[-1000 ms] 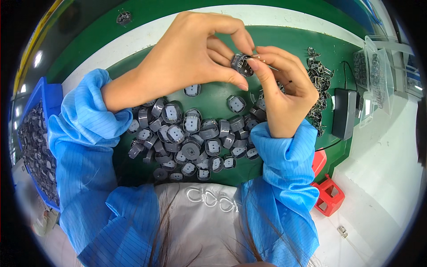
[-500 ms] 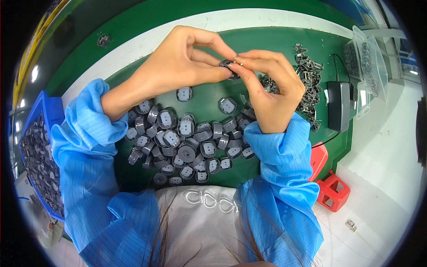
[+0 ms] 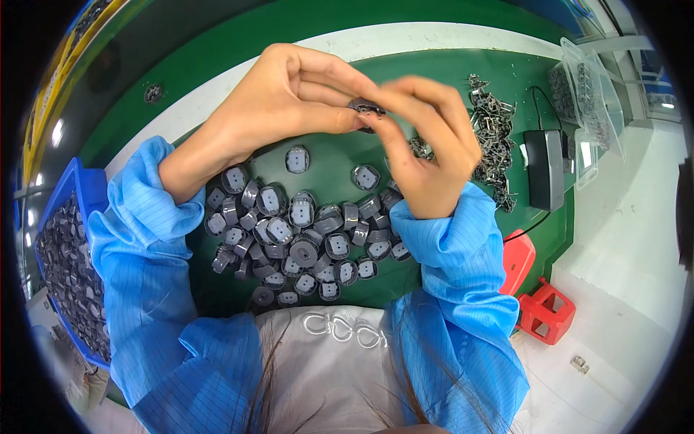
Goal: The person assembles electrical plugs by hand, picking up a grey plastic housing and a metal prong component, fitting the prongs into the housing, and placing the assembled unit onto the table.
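The person's two hands meet over the green tabletop (image 3: 329, 165), fingertips together around one dark round plastic housing (image 3: 366, 106). The left hand (image 3: 289, 94) pinches it between thumb and forefinger, its back arched up. The right hand (image 3: 434, 148) comes in from the other side, its thumb against the near edge of the housing; its upper fingers are blurred, and I can't tell whether they grip anything of their own.

Just below the hands, two grey housings lie apart from the rest, pale faces up. Nearer the person's body spreads a heap of grey round housings (image 3: 303, 252), some on edge, some face up, one showing a plain disc back. Partly hidden behind the right hand sits a small cluster of metal parts (image 3: 421, 148), and to the right of that hand runs a longer tangled pile of metal parts (image 3: 494, 137). Past it are a black box-shaped adapter (image 3: 543, 177) with a cable and, further out, a clear plastic box (image 3: 613, 108).

Out to the left of the left forearm stands a blue bin (image 3: 92, 186) full of small dark parts. Down on the floor, beyond the right sleeve (image 3: 463, 249), is a red plastic stool (image 3: 547, 315).
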The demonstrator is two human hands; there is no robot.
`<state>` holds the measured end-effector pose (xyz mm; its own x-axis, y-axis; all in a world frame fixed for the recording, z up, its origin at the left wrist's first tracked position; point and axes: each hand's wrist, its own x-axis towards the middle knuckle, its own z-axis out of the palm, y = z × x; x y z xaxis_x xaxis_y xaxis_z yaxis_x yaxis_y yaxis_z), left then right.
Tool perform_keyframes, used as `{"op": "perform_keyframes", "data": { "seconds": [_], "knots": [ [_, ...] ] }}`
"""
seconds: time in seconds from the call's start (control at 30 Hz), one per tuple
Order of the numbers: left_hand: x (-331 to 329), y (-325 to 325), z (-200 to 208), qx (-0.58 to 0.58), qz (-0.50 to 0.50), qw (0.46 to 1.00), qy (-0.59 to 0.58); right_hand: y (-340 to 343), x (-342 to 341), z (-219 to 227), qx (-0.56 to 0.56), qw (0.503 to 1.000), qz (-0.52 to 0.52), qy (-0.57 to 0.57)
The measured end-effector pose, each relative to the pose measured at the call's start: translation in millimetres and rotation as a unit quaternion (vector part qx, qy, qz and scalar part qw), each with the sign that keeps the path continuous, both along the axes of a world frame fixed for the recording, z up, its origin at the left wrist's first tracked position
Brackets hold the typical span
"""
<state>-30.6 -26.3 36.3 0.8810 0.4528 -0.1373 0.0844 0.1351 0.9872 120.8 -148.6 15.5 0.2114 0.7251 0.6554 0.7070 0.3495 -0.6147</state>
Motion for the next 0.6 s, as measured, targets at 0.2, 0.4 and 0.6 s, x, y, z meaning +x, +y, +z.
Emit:
{"op": "perform_keyframes", "data": {
  "seconds": [0.2,0.4,0.6],
  "knots": [
    [-1,-1,-9,0.049,0.04,0.997,-0.034,2,0,-11,-0.178,0.907,0.182,0.337],
    [-1,-9,-4,0.071,0.062,0.995,-0.038,3,-12,-13,-0.136,0.924,0.112,0.339],
    [0,-2,-4,0.087,0.029,0.994,-0.053,2,0,4,-0.007,0.999,-0.012,0.051]
  ]
}}
